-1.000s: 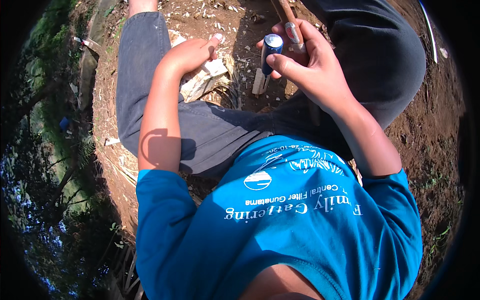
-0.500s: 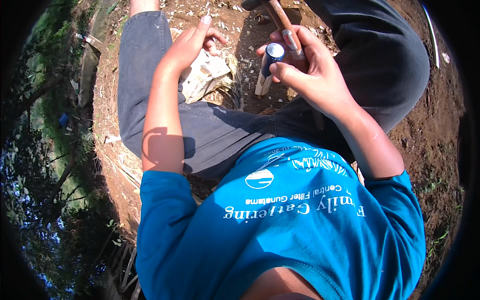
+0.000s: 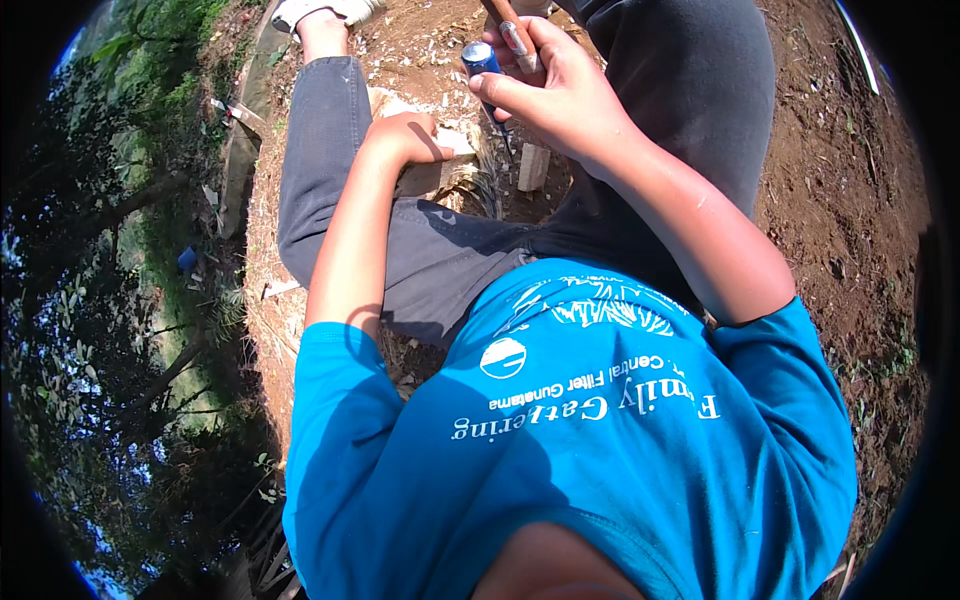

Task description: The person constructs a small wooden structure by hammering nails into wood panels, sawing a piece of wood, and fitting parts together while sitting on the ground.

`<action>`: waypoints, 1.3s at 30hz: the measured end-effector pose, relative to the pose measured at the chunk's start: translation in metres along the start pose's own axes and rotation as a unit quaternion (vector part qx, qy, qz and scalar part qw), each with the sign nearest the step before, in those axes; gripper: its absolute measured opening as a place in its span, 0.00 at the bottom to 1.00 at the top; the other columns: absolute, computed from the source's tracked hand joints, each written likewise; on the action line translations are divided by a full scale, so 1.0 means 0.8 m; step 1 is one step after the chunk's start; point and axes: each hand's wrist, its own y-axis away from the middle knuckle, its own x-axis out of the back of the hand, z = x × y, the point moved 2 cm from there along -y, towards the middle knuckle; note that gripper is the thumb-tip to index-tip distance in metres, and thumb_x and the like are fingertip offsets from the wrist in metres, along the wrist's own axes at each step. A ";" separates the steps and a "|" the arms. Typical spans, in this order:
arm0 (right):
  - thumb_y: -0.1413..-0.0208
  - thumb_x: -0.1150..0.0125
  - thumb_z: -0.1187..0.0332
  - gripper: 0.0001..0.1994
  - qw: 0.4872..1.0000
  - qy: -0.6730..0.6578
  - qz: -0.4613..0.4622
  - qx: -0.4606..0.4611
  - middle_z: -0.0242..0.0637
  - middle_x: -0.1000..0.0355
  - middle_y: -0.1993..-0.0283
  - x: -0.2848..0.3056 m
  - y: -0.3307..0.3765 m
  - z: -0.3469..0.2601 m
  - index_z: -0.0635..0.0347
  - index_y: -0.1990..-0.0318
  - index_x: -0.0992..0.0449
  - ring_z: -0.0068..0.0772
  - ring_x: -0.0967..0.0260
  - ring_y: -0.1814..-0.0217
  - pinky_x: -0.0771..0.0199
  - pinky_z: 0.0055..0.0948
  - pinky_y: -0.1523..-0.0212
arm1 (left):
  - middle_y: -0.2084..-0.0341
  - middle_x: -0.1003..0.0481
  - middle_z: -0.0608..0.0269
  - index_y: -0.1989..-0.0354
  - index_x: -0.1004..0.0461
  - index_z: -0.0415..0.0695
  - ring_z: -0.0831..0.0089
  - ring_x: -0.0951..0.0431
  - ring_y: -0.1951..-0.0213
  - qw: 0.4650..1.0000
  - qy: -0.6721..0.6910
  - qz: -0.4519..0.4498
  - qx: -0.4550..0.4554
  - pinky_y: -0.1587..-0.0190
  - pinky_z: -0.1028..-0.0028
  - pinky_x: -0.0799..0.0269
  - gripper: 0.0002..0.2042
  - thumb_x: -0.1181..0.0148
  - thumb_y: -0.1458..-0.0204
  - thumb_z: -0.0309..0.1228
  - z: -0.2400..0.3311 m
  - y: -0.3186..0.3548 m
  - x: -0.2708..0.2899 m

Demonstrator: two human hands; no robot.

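Observation:
My right hand (image 3: 570,95) is closed around two tools at once. One is a hammer, whose brown wooden handle (image 3: 507,28) runs out of the top of the picture, hiding its head. The other has a blue handle (image 3: 482,66) with a silver end cap; its thin dark shaft points down, and its tip is too small to tell its kind. My left hand (image 3: 400,138) lies on a rough, pale wood chunk (image 3: 425,182) between my legs, fingers bent over its top. A small wood block (image 3: 533,168) stands on the ground to the right of the chunk.
My legs in dark trousers (image 3: 325,165) frame the work spot on both sides. Pale wood chips lie over the brown soil (image 3: 420,45). Green plants (image 3: 150,110) and a small blue object (image 3: 187,260) are at the left. A thin white strip (image 3: 858,45) lies at the far right.
My left hand has come down onto the wood chunk. My right hand has moved up and left with both tools, away from the small block, which now stands apart. The view has shifted.

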 end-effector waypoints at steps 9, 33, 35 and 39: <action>0.51 0.28 0.57 0.28 0.997 -0.061 0.045 0.012 0.44 0.22 0.54 0.014 -0.005 -0.010 0.66 0.48 0.27 0.31 0.21 0.52 0.23 0.33 0.49 | 0.41 0.22 0.63 0.40 0.22 0.51 0.62 0.23 0.39 0.957 -0.218 -0.030 0.191 0.36 0.44 0.35 0.29 0.34 0.47 0.53 0.101 0.038 -0.004; 0.42 0.29 0.67 0.23 0.986 -0.164 0.012 -0.022 0.32 0.25 0.58 0.013 0.008 -0.066 0.63 0.44 0.33 0.17 0.28 0.67 0.26 0.22 0.68 | 0.56 0.20 0.50 0.53 0.15 0.47 0.55 0.18 0.52 0.879 0.189 0.405 0.164 0.50 0.59 0.23 0.29 0.24 0.60 0.54 -0.135 0.196 0.004; 0.40 0.30 0.67 0.21 0.986 -0.167 -0.020 -0.025 0.38 0.21 0.53 0.010 0.012 -0.082 0.61 0.45 0.33 0.14 0.29 0.71 0.36 0.16 0.78 | 0.59 0.19 0.52 0.56 0.16 0.39 0.64 0.18 0.56 0.792 0.321 0.505 0.116 0.54 0.67 0.24 0.24 0.22 0.54 0.46 -0.158 0.202 -0.049; 0.39 0.33 0.66 0.19 0.988 -0.155 -0.017 0.003 0.41 0.20 0.52 0.011 0.016 -0.106 0.60 0.46 0.33 0.14 0.30 0.73 0.41 0.13 0.82 | 0.66 0.23 0.64 0.61 0.17 0.38 0.77 0.23 0.65 0.574 0.542 0.613 -0.028 0.60 0.74 0.28 0.11 0.25 0.47 0.31 -0.102 0.164 -0.100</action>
